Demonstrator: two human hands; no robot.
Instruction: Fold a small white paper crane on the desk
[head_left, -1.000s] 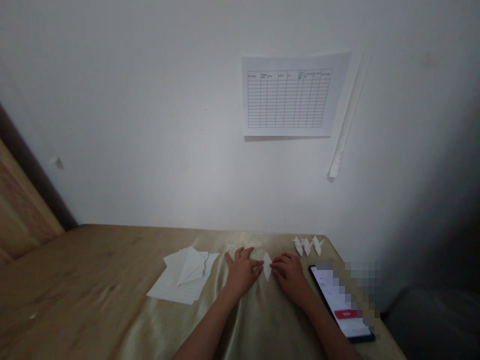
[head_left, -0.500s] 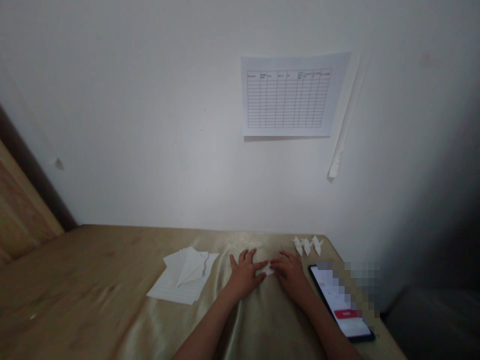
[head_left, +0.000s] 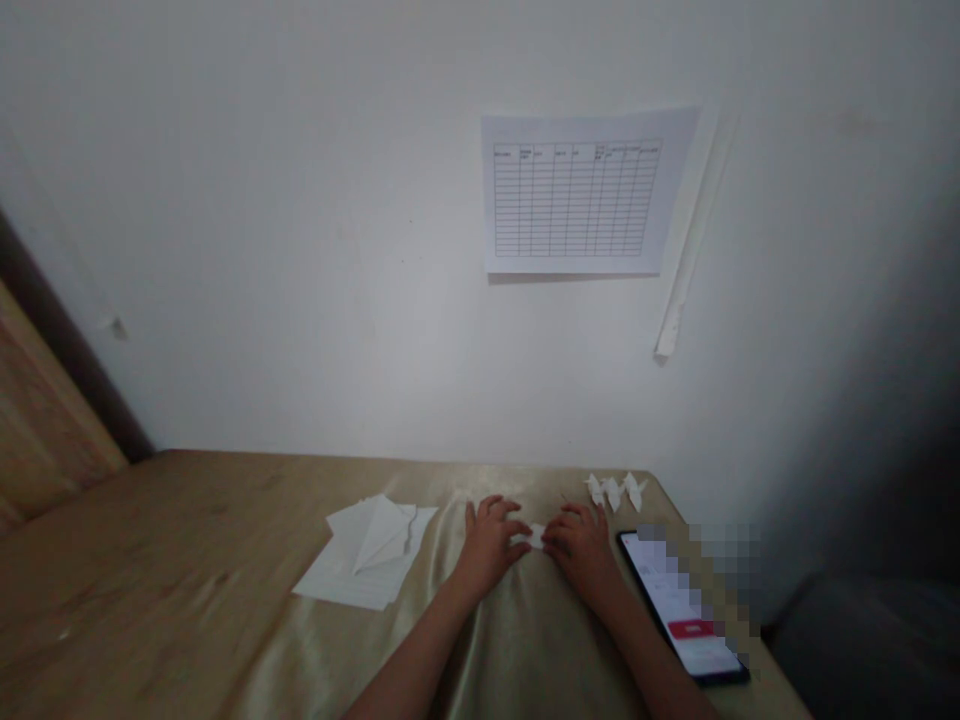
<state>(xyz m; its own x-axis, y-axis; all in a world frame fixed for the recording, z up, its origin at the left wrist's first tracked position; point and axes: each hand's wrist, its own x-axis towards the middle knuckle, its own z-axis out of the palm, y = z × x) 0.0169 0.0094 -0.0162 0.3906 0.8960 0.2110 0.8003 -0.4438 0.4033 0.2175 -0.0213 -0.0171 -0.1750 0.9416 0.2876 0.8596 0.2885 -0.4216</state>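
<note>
Apparently, my right fingers [head_left: 556, 537] grasped the small white paper [head_left: 537, 537] on the tabletop [head_left: 240, 545], while my left fingers [head_left: 516, 528] met its opposite edge, gripping or not I could not tell, probably so that it lay steady.

Printed grid sheet [head_left: 577, 195] on wall [head_left: 300, 250]; lit phone [head_left: 679, 608] on table [head_left: 187, 540].

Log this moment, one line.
left hand: at left of folded paper; right hand: at its right; paper cranes: three, beyond phone; paper sheets: left of hands
</note>
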